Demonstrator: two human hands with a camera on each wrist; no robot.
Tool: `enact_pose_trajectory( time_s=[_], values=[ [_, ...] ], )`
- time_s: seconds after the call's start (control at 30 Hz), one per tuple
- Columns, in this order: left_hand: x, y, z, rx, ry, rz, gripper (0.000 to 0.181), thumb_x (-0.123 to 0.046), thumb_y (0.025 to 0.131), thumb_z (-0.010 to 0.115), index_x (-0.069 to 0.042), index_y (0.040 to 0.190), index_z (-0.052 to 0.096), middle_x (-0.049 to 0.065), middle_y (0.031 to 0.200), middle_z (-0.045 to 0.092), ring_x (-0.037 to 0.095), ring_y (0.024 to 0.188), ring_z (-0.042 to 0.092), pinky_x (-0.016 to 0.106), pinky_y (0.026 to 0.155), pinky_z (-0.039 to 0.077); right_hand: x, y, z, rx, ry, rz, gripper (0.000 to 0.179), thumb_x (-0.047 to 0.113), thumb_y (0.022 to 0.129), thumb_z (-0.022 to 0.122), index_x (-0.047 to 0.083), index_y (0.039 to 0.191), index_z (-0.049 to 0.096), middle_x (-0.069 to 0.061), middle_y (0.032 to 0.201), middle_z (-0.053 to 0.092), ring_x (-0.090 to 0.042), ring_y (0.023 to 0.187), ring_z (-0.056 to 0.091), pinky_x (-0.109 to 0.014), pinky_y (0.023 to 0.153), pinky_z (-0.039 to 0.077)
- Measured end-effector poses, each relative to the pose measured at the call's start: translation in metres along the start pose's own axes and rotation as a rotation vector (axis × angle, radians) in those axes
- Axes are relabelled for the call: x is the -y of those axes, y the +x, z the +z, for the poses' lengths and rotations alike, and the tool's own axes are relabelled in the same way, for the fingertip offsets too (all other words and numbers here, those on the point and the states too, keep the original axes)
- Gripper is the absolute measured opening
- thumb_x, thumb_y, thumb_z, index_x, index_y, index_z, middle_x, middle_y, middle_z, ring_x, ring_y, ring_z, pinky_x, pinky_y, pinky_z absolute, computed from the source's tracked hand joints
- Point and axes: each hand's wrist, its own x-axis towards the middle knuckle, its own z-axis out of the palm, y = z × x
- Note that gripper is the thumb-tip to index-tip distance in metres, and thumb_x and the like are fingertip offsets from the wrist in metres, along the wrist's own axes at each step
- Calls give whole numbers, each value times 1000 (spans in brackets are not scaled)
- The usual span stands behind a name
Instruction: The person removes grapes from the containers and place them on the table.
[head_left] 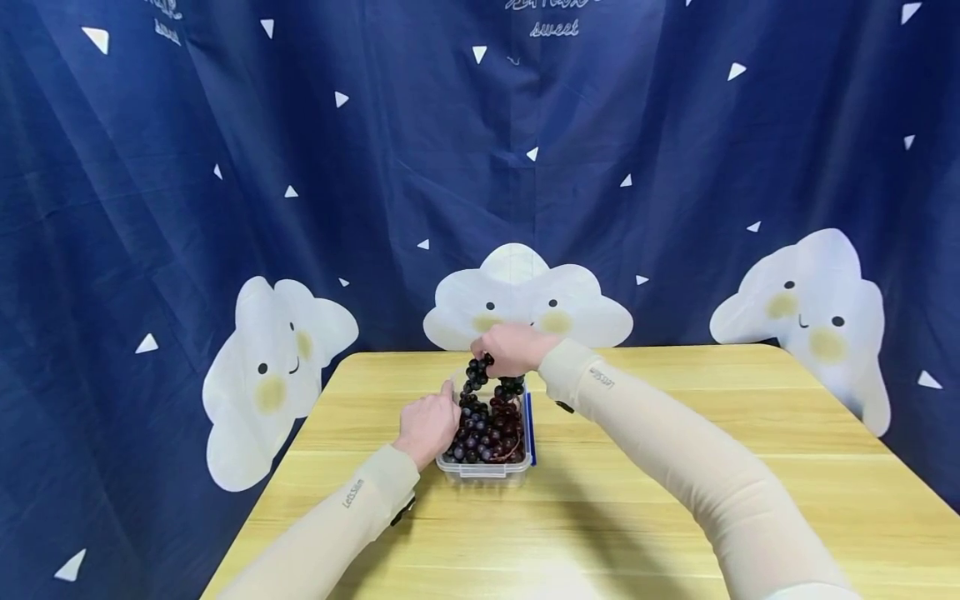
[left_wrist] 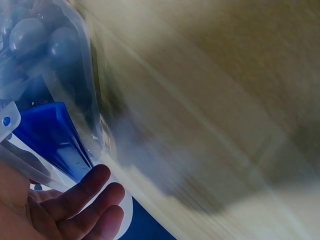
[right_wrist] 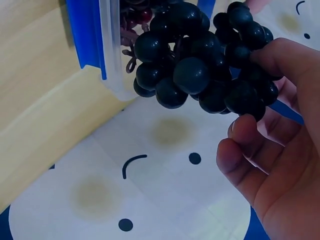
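A clear plastic container (head_left: 483, 469) with blue clip flaps stands on the table, full of dark grapes (head_left: 480, 435), some of them reddish. My right hand (head_left: 513, 348) pinches a bunch of black grapes (right_wrist: 192, 75) above the container's far end; part of the bunch hangs down over the fruit inside. At the left side my left hand (head_left: 427, 427) holds the container by its rim, one finger lying along the edge. In the left wrist view its other fingers (left_wrist: 82, 200) bend loosely beside a blue flap (left_wrist: 55, 135), and the thumb's grip is hidden.
The container stands on a light wooden table (head_left: 637, 500), near its far edge. Right behind that edge hangs a dark blue curtain (head_left: 390, 167) with white triangles and smiling clouds (head_left: 517, 287). Another blue flap (head_left: 532, 433) sticks out on the container's right side.
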Motion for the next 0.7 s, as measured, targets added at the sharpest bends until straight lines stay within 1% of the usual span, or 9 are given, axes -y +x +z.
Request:
enact_pose_trajectory(
  time_s=[0.07,0.17,0.27,0.37,0.5,0.7],
  values=[
    [0,0,0,1,-6,0,42,-25,98,52,-10,137,57,15,77,71,30,62,67,45,48,48,0,-3,-3,-15,5,-5,28,16,90,72,12,118,70,-7,115,73,-19,89,69,-34,80,56],
    [-1,0,-2,19,-4,-7,44,-25,99,52,-10,140,55,15,79,71,30,63,67,45,48,48,-1,-7,-7,-32,10,-18,29,16,90,72,11,118,70,-7,115,73,-19,90,69,-34,82,56],
    [-1,0,-2,31,1,-14,45,-26,99,51,-11,141,54,16,77,71,30,62,66,44,48,48,-2,-10,-12,-45,10,-34,27,16,90,71,11,117,70,-6,113,72,-19,91,68,-35,83,56],
    [-1,0,-2,37,-3,-19,46,-26,98,50,-11,142,54,16,75,69,30,61,65,44,48,47,-4,-14,-14,-61,8,-41,25,16,90,71,12,115,70,-4,111,72,-17,89,67,-34,82,55],
    [-1,1,-2,41,-10,-18,46,-26,99,49,-11,143,53,17,77,70,31,62,65,45,48,47,-7,-19,-17,-88,7,-44,23,15,89,70,12,111,70,-2,106,72,-15,83,64,-32,79,55],
    [0,2,-1,44,-11,-8,45,-25,100,48,-10,142,52,16,73,68,30,60,64,44,46,46,-6,-30,-28,-91,7,-35,23,14,88,70,11,111,71,-4,105,73,-14,75,62,-32,75,54]
  ],
)
